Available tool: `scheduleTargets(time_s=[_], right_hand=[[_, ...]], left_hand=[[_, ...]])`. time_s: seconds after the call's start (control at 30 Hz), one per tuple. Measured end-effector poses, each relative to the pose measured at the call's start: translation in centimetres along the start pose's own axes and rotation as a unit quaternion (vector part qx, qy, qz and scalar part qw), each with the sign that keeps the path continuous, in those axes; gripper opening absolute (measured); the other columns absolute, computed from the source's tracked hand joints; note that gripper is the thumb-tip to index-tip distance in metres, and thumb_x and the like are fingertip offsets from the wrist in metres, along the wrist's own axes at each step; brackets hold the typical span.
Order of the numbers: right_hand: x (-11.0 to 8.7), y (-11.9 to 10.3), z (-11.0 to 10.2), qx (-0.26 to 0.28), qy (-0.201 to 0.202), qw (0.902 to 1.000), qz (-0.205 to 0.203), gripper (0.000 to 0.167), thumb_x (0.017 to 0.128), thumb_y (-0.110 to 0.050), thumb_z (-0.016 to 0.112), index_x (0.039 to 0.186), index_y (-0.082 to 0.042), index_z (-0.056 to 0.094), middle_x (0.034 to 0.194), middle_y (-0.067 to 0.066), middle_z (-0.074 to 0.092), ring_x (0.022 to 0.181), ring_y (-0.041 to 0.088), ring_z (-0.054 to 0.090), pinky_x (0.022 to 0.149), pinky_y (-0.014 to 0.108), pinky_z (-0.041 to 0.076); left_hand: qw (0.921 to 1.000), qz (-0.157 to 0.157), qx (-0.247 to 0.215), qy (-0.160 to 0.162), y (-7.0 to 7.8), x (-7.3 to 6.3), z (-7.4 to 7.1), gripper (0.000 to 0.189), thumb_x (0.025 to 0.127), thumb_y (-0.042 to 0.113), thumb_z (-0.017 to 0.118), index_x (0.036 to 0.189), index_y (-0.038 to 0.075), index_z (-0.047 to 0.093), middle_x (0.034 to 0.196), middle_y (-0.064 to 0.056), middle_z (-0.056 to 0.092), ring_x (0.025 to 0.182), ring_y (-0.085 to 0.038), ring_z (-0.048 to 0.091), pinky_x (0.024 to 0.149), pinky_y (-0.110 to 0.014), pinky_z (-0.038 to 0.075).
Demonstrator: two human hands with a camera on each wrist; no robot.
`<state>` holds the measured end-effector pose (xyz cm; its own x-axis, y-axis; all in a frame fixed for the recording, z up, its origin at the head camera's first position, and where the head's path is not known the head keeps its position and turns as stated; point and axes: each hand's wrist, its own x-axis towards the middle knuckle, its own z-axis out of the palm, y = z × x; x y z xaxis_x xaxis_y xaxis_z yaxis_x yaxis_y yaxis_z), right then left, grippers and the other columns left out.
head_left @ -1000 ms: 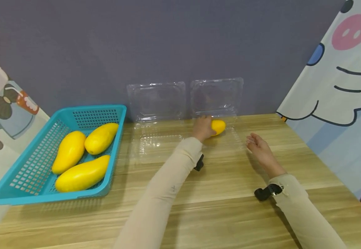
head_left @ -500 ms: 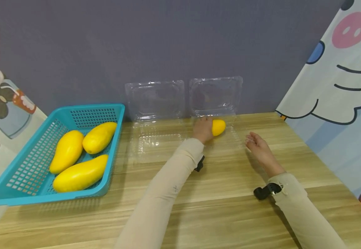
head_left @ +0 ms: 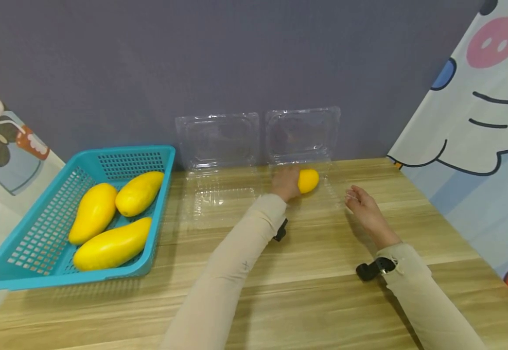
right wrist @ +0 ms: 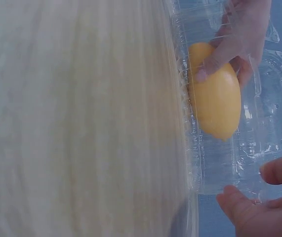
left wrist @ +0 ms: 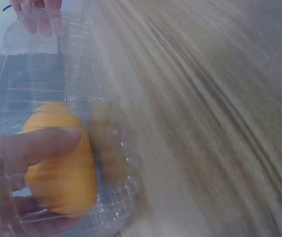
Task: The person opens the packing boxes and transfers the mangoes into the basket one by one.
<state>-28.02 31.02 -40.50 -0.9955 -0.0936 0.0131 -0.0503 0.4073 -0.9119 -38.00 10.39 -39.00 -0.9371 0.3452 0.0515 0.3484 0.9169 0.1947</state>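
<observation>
My left hand [head_left: 285,182] grips a yellow mango [head_left: 308,181] inside the right-hand clear plastic clamshell box [head_left: 334,194]. In the left wrist view its thumb lies across the mango [left wrist: 61,163], seen through the box wall. The right wrist view shows the mango [right wrist: 217,96] lengthwise in the box, its near end free of the fingers. My right hand [head_left: 369,216] is at the box's right end, thumb and fingers about its rim. A second open clamshell box [head_left: 218,197] sits to the left, with no fruit in it. Both lids stand raised against the grey backdrop.
A turquoise perforated basket [head_left: 162,218] stands at the left with three mangoes [head_left: 113,245] in it. Behind the boxes rises a grey partition [head_left: 236,58]. Printed cartoon curtains [head_left: 468,121] flank the wooden table [head_left: 306,301].
The mango in my left hand has shifted slightly toward me and turned a little within the box. My right hand keeps its place at the rim. The head view has shifted slightly.
</observation>
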Motion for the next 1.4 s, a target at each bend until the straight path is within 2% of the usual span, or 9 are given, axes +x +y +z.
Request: scheduleTargets(time_s=[0.23, 0.43, 0.57, 0.77, 0.87, 1.07, 1.2, 1.4], right_hand=[[-0.2, -0.1, -0.1, 0.001, 0.001, 1.0, -0.003, 0.058, 0.102, -0.009, 0.03, 0.145, 0.013, -0.001, 0.148, 0.036, 0.015, 0.136, 0.046, 0.02, 0.109, 0.055, 0.023], [-0.3, -0.1, -0.2, 0.003, -0.001, 1.0, -0.002, 0.058, 0.101, -0.009, 0.03, 0.145, 0.013, -0.002, 0.147, 0.037, 0.015, 0.135, 0.047, 0.02, 0.109, 0.055, 0.023], [-0.3, 0.0, -0.1, 0.004, 0.003, 1.0, -0.004, 0.058, 0.101, -0.007, 0.03, 0.144, 0.014, -0.001, 0.147, 0.038, 0.015, 0.135, 0.048, 0.021, 0.109, 0.055, 0.023], [-0.3, 0.1, -0.1, 0.002, 0.005, 1.0, -0.003, 0.057, 0.101, -0.008, 0.03, 0.145, 0.014, 0.0, 0.147, 0.036, 0.015, 0.135, 0.048, 0.021, 0.109, 0.055, 0.024], [-0.3, 0.1, -0.1, 0.003, 0.003, 1.0, -0.003, 0.057, 0.101, -0.008, 0.03, 0.145, 0.013, 0.0, 0.148, 0.036, 0.015, 0.136, 0.048, 0.02, 0.109, 0.055, 0.023], [-0.4, 0.1, -0.1, 0.013, -0.003, 0.9999, -0.003, 0.058, 0.101, -0.007, 0.03, 0.144, 0.014, -0.002, 0.147, 0.038, 0.014, 0.136, 0.047, 0.019, 0.109, 0.055, 0.023], [-0.5, 0.0, -0.1, 0.015, -0.002, 0.9999, -0.002, 0.057, 0.101, -0.006, 0.03, 0.144, 0.015, -0.002, 0.147, 0.038, 0.014, 0.136, 0.047, 0.019, 0.11, 0.055, 0.022], [-0.5, -0.2, -0.3, 0.007, -0.001, 1.0, -0.004, 0.057, 0.101, -0.006, 0.03, 0.144, 0.015, -0.001, 0.146, 0.038, 0.015, 0.135, 0.048, 0.021, 0.109, 0.055, 0.023]], left_hand=[[0.9989, 0.013, -0.045, -0.005, 0.1, -0.3, -0.6, 0.057, 0.071, 0.034, 0.081, 0.118, 0.013, 0.057, 0.107, -0.003, 0.064, 0.094, -0.019, 0.06, 0.079, -0.033, 0.05], [0.996, 0.047, -0.076, 0.009, -0.1, -0.6, -1.6, 0.064, 0.068, 0.027, 0.082, 0.125, 0.01, 0.056, 0.108, -0.003, 0.065, 0.094, -0.019, 0.06, 0.081, -0.033, 0.049], [0.993, 0.068, -0.096, 0.012, -0.3, -1.3, -3.3, 0.061, 0.069, 0.023, 0.082, 0.122, 0.007, 0.058, 0.109, -0.006, 0.065, 0.096, -0.021, 0.061, 0.083, -0.033, 0.049], [0.9941, 0.084, -0.069, -0.003, -0.8, -2.4, -6.0, 0.063, 0.069, 0.03, 0.082, 0.122, 0.007, 0.056, 0.109, -0.005, 0.065, 0.096, -0.02, 0.06, 0.085, -0.033, 0.049], [0.9929, 0.095, -0.071, -0.006, -1.3, -2.9, -7.2, 0.067, 0.069, 0.033, 0.082, 0.125, 0.007, 0.055, 0.11, -0.005, 0.065, 0.095, -0.02, 0.06, 0.086, -0.034, 0.049], [0.9885, 0.118, -0.093, -0.012, -2.9, -5.3, -10.5, 0.074, 0.07, 0.033, 0.081, 0.132, 0.007, 0.05, 0.12, -0.006, 0.062, 0.104, -0.022, 0.058, 0.093, -0.036, 0.045], [0.988, 0.115, -0.102, -0.016, -4.5, -7.3, -12.8, 0.076, 0.07, 0.032, 0.081, 0.134, 0.008, 0.048, 0.123, -0.006, 0.06, 0.107, -0.022, 0.057, 0.096, -0.038, 0.044], [0.9893, 0.1, -0.106, -0.005, -7.2, -10.1, -15.7, 0.078, 0.069, 0.034, 0.081, 0.135, 0.007, 0.047, 0.123, -0.008, 0.059, 0.105, -0.024, 0.056, 0.092, -0.04, 0.045]])
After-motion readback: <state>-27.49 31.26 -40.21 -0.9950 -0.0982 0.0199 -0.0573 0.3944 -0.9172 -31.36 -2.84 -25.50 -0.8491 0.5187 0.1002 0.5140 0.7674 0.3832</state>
